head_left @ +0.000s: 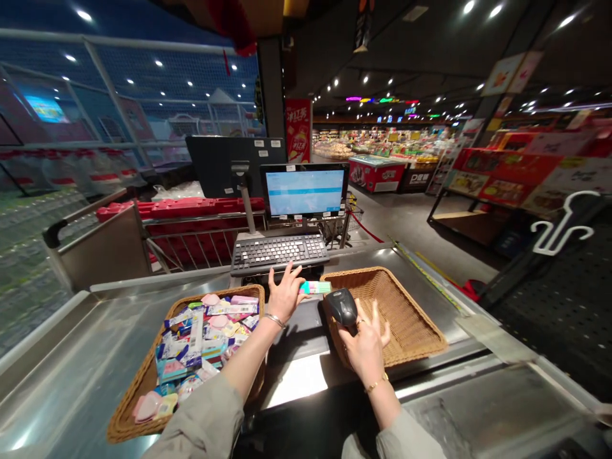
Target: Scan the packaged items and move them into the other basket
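Observation:
My left hand (pixel 285 296) pinches a small teal, white and green packet (pixel 316 287), with the other fingers spread above it. My right hand (pixel 366 344) grips a black handheld barcode scanner (pixel 342 307), some fingers stretched out. The scanner's head is just below and right of the packet, over the near left rim of the right wicker basket (pixel 421 305). Left of my left hand stands another wicker basket (pixel 136 382), filled with small colourful packets and several pink, heart-shaped pieces (pixel 149 405).
A black keyboard (pixel 280 251) and a lit monitor (pixel 306 191) stand behind the baskets on the metal counter (pixel 62 376). A second screen (pixel 224 167) shows its back. A white hanger (pixel 561 224) hangs at right; shop shelves and a red freezer (pixel 376 173) lie beyond.

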Demonstrator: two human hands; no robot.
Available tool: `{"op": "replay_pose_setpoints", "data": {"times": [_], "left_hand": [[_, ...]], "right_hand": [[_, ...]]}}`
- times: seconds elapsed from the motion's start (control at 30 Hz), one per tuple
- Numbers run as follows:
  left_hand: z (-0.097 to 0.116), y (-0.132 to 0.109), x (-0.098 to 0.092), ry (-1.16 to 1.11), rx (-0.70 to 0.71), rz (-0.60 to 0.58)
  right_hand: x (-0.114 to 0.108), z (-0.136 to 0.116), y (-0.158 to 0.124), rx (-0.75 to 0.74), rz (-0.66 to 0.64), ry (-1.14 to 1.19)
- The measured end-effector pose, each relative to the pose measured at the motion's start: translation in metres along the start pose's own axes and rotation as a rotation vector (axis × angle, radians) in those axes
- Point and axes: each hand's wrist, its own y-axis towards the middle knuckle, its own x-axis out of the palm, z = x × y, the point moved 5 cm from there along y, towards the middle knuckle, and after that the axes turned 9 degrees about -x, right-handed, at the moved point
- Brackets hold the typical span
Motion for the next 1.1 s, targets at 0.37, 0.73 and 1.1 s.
{"op": "replay_pose_setpoints", "data": {"times": [0.37, 0.73, 1.1], "left_hand": [[0.041, 0.005, 0.03, -0.089, 0.173, -0.095], [0.068, 0.003, 0.056, -0.177, 0.292, -0.234], [0.081, -0.002, 0.073, -0.168, 0.32, -0.314]], "right_hand": [[-0.02, 0.031, -0.002, 0.133, 0.008, -0.024], [-0.024, 0.059, -0.009, 0.207, 0.042, -0.057], [-0.027, 0.071, -0.011, 0.239, 0.055, -0.062]]}}
